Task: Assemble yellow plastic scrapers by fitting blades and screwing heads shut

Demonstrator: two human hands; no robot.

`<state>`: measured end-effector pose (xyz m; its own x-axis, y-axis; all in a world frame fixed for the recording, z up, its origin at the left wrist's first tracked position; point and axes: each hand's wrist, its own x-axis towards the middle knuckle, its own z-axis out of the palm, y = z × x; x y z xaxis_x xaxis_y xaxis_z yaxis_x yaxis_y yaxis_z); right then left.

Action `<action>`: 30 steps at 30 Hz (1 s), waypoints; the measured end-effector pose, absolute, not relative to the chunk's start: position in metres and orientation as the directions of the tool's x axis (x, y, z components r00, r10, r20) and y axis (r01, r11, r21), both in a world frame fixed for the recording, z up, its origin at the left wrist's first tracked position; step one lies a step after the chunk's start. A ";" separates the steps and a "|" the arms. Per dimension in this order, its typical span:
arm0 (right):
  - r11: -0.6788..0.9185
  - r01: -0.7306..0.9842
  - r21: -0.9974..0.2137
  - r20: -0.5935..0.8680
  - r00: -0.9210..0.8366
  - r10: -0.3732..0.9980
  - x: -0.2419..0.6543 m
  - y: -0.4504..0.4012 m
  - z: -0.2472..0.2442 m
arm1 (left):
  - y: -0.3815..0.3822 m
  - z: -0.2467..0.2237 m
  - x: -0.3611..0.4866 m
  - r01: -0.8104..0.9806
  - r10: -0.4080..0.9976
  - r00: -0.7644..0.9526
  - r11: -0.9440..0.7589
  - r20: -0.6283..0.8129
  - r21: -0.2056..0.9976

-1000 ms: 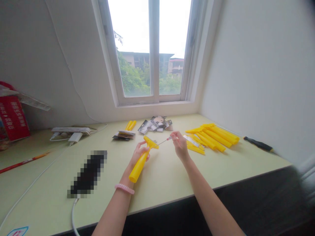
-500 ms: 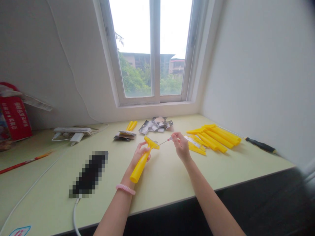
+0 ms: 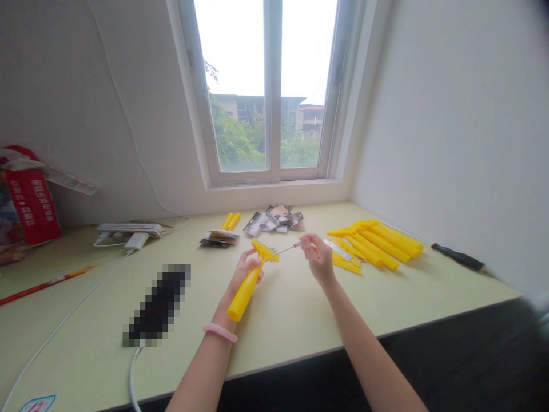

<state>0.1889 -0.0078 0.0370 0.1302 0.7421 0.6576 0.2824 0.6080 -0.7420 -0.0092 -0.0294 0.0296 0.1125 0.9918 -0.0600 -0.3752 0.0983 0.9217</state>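
Observation:
My left hand [image 3: 245, 273] is closed around the neck of a yellow plastic scraper handle [image 3: 243, 297], its thick round grip slanting down towards my wrist. In my right hand [image 3: 318, 256] is a thin screwdriver [image 3: 297, 245], held by its small handle. The shaft points left, and its tip meets the right side of the handle's wide head, where small metal parts show. Whether the tip sits in a screw is too small to tell. Just right of my right hand lie more yellow scraper handles [image 3: 377, 246] and flat yellow pieces [image 3: 348, 264].
Packaged parts [image 3: 274, 220] lie below the window, with a stack of dark packets [image 3: 218, 239] and two yellow pieces [image 3: 230, 221] left of them. A blurred-out dark object [image 3: 158, 306], cable attached, a power strip [image 3: 128, 230] and a red stick [image 3: 47, 285] are left. A black-handled tool [image 3: 458, 257] lies right.
The view has shifted slightly, so everything sits a little further right or lower. Both hands keep their grip, and the screwdriver tip stays at the scraper head.

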 end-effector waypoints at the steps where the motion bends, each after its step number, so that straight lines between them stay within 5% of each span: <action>1: 0.609 0.280 -0.742 0.658 0.130 0.742 0.189 -0.008 0.037 | -0.030 0.030 -0.009 -0.376 0.991 0.114 0.102 -0.063 0.921; 14: 0.594 0.186 -0.782 0.620 0.150 0.770 0.189 -0.005 0.038 | -0.032 0.033 -0.010 -0.382 0.991 0.111 0.117 -0.080 0.917; 22: 0.605 0.333 -0.723 0.678 0.171 0.715 0.190 -0.009 0.040 | -0.032 0.032 -0.009 -0.384 0.991 0.121 0.100 -0.057 0.918; 30: 0.607 0.308 -0.733 0.665 0.140 0.733 0.190 -0.007 0.038 | -0.031 0.032 -0.009 -0.363 0.993 0.102 0.090 -0.056 0.928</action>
